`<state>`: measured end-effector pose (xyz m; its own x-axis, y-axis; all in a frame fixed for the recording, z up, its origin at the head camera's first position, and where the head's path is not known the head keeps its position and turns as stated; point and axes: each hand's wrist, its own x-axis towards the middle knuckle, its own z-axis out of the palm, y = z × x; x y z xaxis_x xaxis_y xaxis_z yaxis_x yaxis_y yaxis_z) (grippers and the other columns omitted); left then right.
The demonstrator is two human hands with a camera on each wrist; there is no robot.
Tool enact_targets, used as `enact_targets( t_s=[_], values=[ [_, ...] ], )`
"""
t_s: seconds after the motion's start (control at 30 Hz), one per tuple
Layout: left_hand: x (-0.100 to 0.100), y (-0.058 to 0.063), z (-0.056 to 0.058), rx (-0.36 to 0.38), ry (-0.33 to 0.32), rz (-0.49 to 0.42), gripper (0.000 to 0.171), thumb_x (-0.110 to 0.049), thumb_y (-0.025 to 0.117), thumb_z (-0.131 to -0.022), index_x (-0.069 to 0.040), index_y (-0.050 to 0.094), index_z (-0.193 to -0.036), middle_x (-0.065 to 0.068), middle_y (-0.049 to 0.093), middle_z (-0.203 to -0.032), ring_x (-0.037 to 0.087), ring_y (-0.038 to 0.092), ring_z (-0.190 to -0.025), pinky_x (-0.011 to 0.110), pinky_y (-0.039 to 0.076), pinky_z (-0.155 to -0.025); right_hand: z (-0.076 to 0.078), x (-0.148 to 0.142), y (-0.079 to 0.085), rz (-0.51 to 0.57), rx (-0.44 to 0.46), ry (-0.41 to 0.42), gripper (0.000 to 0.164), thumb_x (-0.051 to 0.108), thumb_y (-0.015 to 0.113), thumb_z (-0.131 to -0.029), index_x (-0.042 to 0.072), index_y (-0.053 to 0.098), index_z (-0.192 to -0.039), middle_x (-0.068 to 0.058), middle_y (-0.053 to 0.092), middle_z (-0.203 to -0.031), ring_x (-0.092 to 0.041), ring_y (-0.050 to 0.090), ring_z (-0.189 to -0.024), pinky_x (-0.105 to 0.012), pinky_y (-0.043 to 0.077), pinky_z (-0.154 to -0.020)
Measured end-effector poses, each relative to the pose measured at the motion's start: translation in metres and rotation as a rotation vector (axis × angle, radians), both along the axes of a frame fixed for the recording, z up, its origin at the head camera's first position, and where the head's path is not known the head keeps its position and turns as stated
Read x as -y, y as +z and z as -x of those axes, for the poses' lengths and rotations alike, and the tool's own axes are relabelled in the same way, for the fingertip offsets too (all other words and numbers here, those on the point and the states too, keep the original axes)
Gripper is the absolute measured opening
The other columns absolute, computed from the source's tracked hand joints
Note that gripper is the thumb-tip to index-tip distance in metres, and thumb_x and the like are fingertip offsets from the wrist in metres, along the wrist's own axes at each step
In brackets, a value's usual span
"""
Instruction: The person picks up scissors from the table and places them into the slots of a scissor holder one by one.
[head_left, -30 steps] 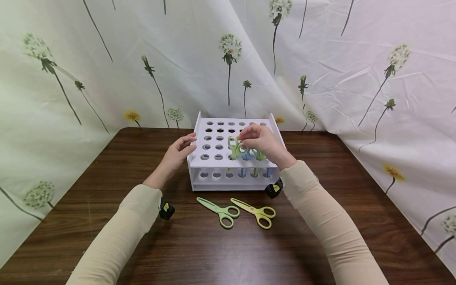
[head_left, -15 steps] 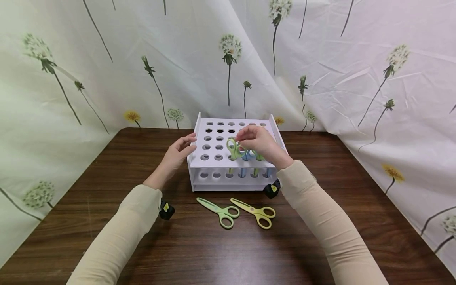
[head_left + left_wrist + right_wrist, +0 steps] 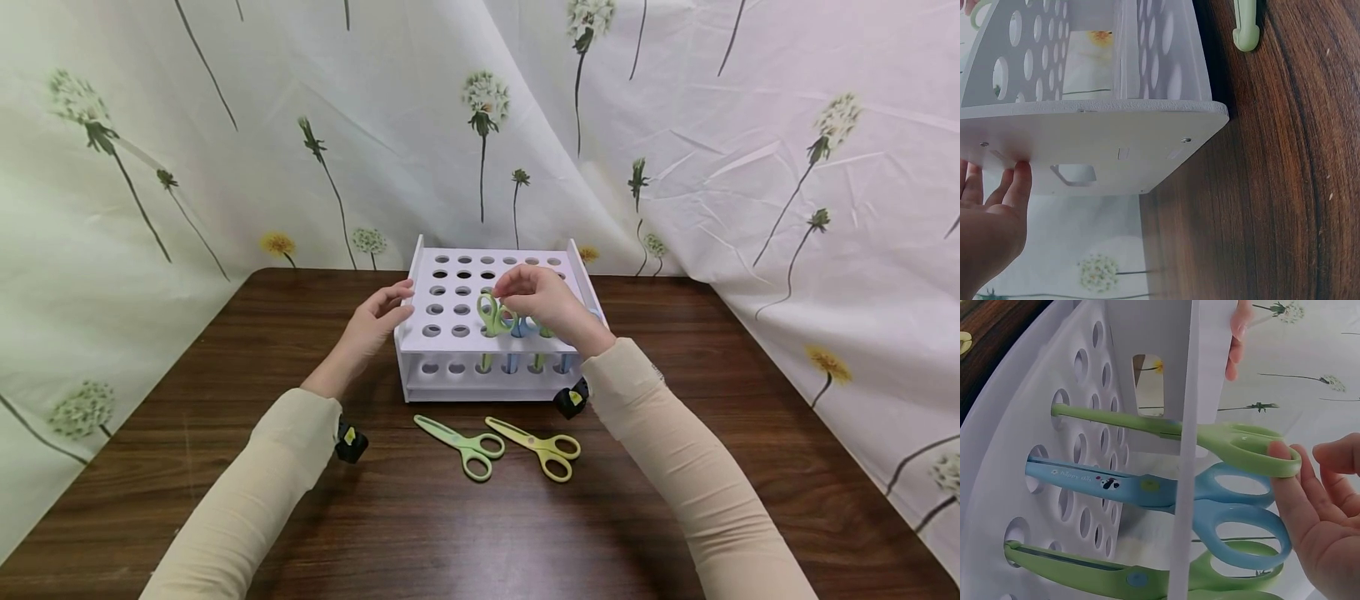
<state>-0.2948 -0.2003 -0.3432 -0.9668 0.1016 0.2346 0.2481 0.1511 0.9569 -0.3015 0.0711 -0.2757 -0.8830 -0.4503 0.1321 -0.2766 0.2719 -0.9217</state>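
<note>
A white rack (image 3: pixel 450 343) with rows of round holes stands on the table. Green scissors (image 3: pixel 1129 423) stand point-down in its front row, blades through the upper panel and tip in a lower hole. My right hand (image 3: pixel 546 302) is at their handle; in the right wrist view a fingertip touches the loop while the thumb stands apart from it. Blue scissors (image 3: pixel 1147 487) and another green pair (image 3: pixel 1110 575) stand beside them. My left hand (image 3: pixel 373 323) rests straight fingertips (image 3: pixel 1017 181) on the rack's left side panel.
In front of the rack, pale green scissors (image 3: pixel 463 443) and yellow scissors (image 3: pixel 536 445) lie on the brown wooden table (image 3: pixel 420 533). A further blue blade (image 3: pixel 566 363) shows at the rack's right. Behind hangs a flowered white cloth (image 3: pixel 412 125).
The green scissors at my right hand have sunk deeper, their blade now showing down to the lower panel. My right hand has shifted slightly left; my left hand has stayed still.
</note>
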Motion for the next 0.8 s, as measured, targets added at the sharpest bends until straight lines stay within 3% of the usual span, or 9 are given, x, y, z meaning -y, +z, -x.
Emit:
enact_targets(
  t_s=[0.8],
  values=[
    [0.0008,0.0007,-0.0007,-0.007,-0.011,-0.017,0.034,-0.010,0.053,-0.093,0.007,0.047,-0.121,0.008,0.036,-0.143,0.022,0.031,-0.130,0.039,0.025,-0.105,-0.0021,0.0044,-0.0036,0.004,-0.033,0.038,0.015,-0.002,0.053,-0.088,-0.002,0.057,-0.103,-0.015,0.060,-0.106,-0.023,0.057,-0.094,-0.031,0.047,-0.074]
  ],
)
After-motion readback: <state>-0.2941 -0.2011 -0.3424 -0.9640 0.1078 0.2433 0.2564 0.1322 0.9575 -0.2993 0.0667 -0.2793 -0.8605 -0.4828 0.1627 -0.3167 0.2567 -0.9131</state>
